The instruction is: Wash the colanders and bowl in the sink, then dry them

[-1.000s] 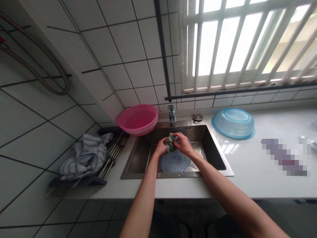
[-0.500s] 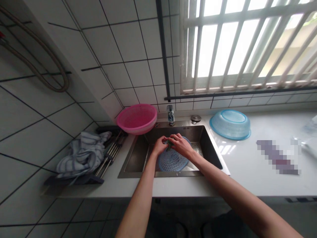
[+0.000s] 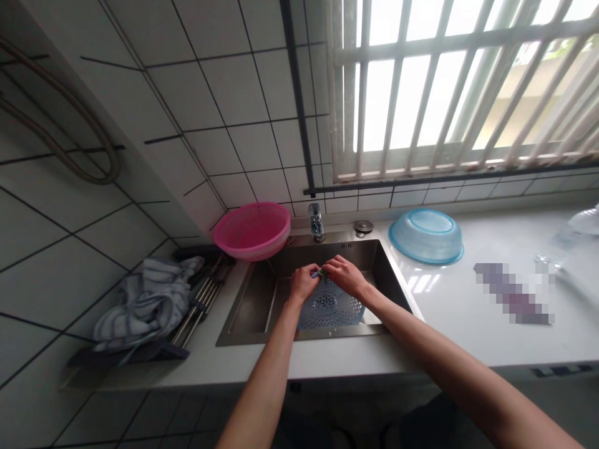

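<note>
Over the steel sink (image 3: 243, 305), my left hand (image 3: 303, 282) and my right hand (image 3: 343, 275) meet with fingers closed on a small green cloth (image 3: 322, 272), of which only a sliver shows between them. Just below the hands a blue perforated colander (image 3: 330, 305) lies upside down in the sink, and the hands press the cloth against its upper edge.
A pink colander (image 3: 252, 229) sits at the sink's back left corner, beside the tap (image 3: 316, 221). An upturned light blue basin (image 3: 426, 235) rests on the white counter (image 3: 468, 324) to the right. A striped towel (image 3: 143, 299) lies on a rack at left. Clear plastic items (image 3: 580, 224) are at far right.
The cloth was held up and visible between my hands a second ago; both hands have lowered it onto the blue colander and closed over it. The view drifted slightly.
</note>
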The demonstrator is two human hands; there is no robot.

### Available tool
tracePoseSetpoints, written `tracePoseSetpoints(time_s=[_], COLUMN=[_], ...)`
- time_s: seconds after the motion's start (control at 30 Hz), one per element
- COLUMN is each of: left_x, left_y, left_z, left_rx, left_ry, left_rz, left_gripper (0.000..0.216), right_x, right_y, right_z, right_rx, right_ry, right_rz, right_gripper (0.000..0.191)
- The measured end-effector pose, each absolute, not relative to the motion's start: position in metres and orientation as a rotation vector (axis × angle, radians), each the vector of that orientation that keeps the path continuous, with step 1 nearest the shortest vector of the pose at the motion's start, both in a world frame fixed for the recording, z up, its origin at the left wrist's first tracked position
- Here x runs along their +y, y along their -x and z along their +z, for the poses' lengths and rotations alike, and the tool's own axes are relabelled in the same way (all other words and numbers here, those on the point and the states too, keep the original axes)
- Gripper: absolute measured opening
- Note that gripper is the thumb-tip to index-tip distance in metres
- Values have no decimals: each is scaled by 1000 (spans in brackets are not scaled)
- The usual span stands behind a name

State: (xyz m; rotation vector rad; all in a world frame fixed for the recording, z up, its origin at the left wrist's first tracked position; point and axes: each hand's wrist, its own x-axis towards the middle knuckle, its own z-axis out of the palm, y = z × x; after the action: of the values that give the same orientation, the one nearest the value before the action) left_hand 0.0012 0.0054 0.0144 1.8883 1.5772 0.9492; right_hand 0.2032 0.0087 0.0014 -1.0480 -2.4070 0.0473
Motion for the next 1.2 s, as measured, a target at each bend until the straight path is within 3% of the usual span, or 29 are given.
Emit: tracePoseSetpoints(time_s=[0.33, 0.6, 0.8, 1.07, 1.2], left_x=[6, 2, 11, 21, 16], left_y=[3, -4, 15, 25, 14], left_z=[17, 14, 15, 6, 7], left_rx=[1660, 1646, 1767, 1733, 1544], left_ry=[-1811, -1886, -1768, -1593, -1622], left_rz=[1033, 964, 1198, 1319, 1287], left_gripper=[14, 8, 11, 9, 38], right_x=[20, 15, 28, 25, 24], right_y=[-239, -205, -253, -280, -276], right_z=[-5, 8, 0, -21, -15], right_rx=[-2250, -2357, -2126, -1792, -1804], right_ry=[1320, 1057, 1349, 1587, 1497], right_rz=[77, 93, 76, 348, 240], right_gripper=[15, 24, 25, 25, 24])
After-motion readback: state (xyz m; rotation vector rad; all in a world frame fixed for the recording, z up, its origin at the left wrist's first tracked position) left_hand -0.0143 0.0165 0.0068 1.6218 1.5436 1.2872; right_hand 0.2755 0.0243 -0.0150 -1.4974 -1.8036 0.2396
